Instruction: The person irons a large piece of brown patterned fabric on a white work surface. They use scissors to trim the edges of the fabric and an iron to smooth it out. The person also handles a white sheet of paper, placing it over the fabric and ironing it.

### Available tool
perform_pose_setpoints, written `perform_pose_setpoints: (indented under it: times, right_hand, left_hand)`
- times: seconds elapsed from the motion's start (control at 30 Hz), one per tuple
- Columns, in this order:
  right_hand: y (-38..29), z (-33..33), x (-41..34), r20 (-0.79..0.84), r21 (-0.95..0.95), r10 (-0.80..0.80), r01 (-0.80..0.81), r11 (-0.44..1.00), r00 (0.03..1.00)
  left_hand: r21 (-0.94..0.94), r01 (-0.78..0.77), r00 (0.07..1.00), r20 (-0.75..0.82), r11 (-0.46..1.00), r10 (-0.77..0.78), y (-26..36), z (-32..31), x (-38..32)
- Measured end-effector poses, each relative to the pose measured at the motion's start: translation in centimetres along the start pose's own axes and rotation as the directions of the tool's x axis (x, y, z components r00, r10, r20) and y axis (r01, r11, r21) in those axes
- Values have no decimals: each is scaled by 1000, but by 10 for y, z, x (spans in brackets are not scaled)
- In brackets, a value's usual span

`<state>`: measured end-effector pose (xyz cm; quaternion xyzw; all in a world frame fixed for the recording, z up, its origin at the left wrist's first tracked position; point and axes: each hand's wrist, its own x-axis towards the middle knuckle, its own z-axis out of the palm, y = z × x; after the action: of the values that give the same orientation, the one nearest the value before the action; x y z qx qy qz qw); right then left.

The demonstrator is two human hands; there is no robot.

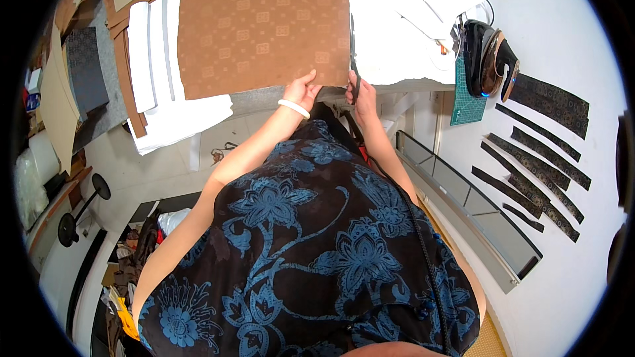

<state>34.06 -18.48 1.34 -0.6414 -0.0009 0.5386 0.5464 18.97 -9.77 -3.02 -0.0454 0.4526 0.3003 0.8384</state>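
A sheet of brown fabric with a pale woven pattern lies over the white-covered table, its front edge at the table's near side. My left hand pinches that front edge, thumb on top and fingers beneath, partly hidden. In my right hand are dark-handled scissors, held at the fabric's lower right corner. The long blades point away from me along the right edge of the fabric. Whether the blades are parted is too small to tell.
A black and bronze garment iron stands at right, beside a green cutting mat. Several dark patterned fabric strips lie on the white surface further right. A white roll and brown strips lie left of the fabric.
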Motion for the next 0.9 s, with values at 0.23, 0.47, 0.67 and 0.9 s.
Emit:
perform_pose_setpoints:
  times: [0.23, 0.47, 0.67, 0.9]
  right_hand:
    - [-2, 11, 3, -10, 23, -19, 19, 1000, 1000]
    - [1, 16, 3, -12, 82, -19, 20, 996, 1000]
    - [2, 15, 3, -15, 89, -13, 14, 996, 1000]
    - [4, 17, 3, -36, 69, -4, 6, 998, 999]
  left_hand:
    - [8, -24, 1000, 19, 1000, 24, 0, 1, -5]
    - [-4, 3, 1000, 9, 1000, -3, -1, -2, -5]
    - [-9, 30, 999, 14, 1000, -30, 0, -3, -4]
    - [-9, 42, 999, 6, 999, -42, 0, -6, -1]
